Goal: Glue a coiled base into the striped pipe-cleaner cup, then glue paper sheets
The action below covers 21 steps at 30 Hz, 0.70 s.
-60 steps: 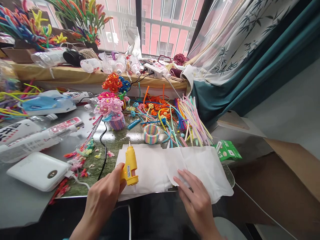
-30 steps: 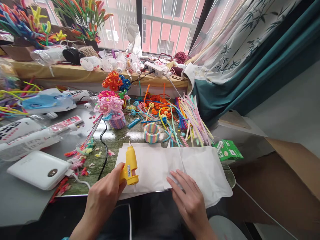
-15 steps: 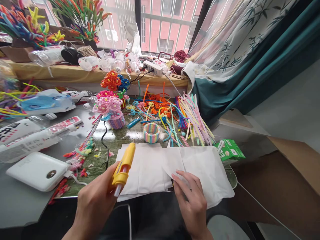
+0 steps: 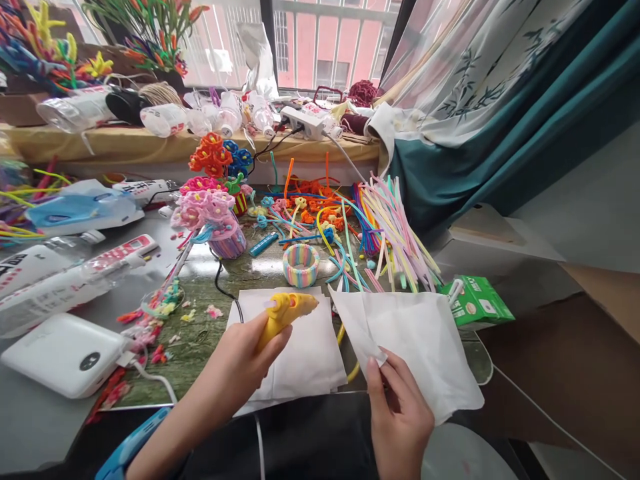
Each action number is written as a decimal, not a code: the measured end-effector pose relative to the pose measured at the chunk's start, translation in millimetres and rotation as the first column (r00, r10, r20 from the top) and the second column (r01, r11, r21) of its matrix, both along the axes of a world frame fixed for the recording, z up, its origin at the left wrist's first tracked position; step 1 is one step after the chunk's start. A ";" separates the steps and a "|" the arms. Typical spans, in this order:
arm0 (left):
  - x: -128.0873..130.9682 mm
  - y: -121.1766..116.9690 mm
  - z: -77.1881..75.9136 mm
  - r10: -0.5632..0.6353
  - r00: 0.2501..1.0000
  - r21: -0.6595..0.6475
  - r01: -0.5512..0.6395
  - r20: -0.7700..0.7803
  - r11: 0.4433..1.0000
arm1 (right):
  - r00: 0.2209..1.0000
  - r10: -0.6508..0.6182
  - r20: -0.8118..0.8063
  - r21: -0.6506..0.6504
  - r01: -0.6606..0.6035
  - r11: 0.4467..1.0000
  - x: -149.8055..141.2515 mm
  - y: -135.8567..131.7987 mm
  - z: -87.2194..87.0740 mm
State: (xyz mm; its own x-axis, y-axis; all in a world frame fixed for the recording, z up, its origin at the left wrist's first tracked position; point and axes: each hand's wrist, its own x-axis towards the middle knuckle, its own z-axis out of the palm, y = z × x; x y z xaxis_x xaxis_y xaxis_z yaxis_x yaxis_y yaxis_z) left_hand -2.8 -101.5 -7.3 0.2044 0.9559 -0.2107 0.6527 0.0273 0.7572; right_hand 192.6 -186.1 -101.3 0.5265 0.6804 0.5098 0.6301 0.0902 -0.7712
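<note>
My left hand (image 4: 243, 363) grips a yellow hot glue gun (image 4: 280, 320) over a stack of white sheets (image 4: 310, 357), its nozzle pointing right. Between thumb and fingers, my right hand (image 4: 403, 417) pinches the left edge of another white sheet (image 4: 417, 327), and that edge is raised and folded over. In the gap between the sheets shows part of a yellow strip (image 4: 354, 371), mostly covered. Just behind the stack stands a small round cup (image 4: 301, 268) with pastel stripes.
Pipe-cleaner flowers in a striped pot (image 4: 227, 237) stand behind left. Loose pipe cleaners (image 4: 400, 233) lie at the back right, near a green box (image 4: 477, 300). A white power bank (image 4: 65, 353) and plastic bottles (image 4: 70, 293) occupy the left. A power strip (image 4: 303, 122) rests on the sill.
The glue gun has swung from pointing up to pointing right. My right hand has taken hold of the sheet's edge and drawn it rightward, uncovering part of the yellow strip.
</note>
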 end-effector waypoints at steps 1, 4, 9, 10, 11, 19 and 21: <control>0.2 0.4 -1.7 -0.002 1.000 0.027 0.002 -0.018 1.000 | 1.000 0.021 -0.004 0.005 -0.021 1.000 -0.4 0.2 0.9; 0.0 1.4 -5.8 0.008 0.998 0.072 -0.003 -0.062 0.997 | 0.998 0.056 0.004 0.034 -0.056 0.998 -1.9 0.2 1.6; 2.3 3.3 -8.2 0.009 0.998 0.056 -0.006 -0.063 0.998 | 0.998 0.061 -0.006 0.024 -0.061 0.998 -2.8 -0.5 -0.9; 3.0 3.7 -8.1 0.009 0.998 0.055 -0.006 -0.062 0.998 | 0.998 0.069 0.001 0.027 -0.069 0.997 -2.2 -0.8 -1.4; 3.6 4.1 -8.0 0.007 0.998 0.055 -0.004 -0.062 0.998 | 0.997 0.077 0.011 0.031 -0.077 0.997 -1.4 -1.2 -1.8; 4.2 3.8 -9.0 -0.005 0.996 0.060 0.011 -0.084 0.998 | 0.995 0.093 0.017 0.028 -0.094 0.995 1.8 -2.7 0.1; 3.0 2.6 -9.0 -0.013 0.996 0.046 0.017 -0.086 0.999 | 0.997 0.082 0.005 0.022 -0.082 0.996 0.9 -2.5 1.3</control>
State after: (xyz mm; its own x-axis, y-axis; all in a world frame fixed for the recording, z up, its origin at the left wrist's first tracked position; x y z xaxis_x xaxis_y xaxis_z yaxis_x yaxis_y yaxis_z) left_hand 0.2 -98.9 -16.3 0.2015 0.9621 -0.1835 0.7151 -0.0165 0.6988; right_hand 193.5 -188.5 -100.0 0.4677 0.7096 0.5270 0.6227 0.1586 -0.7662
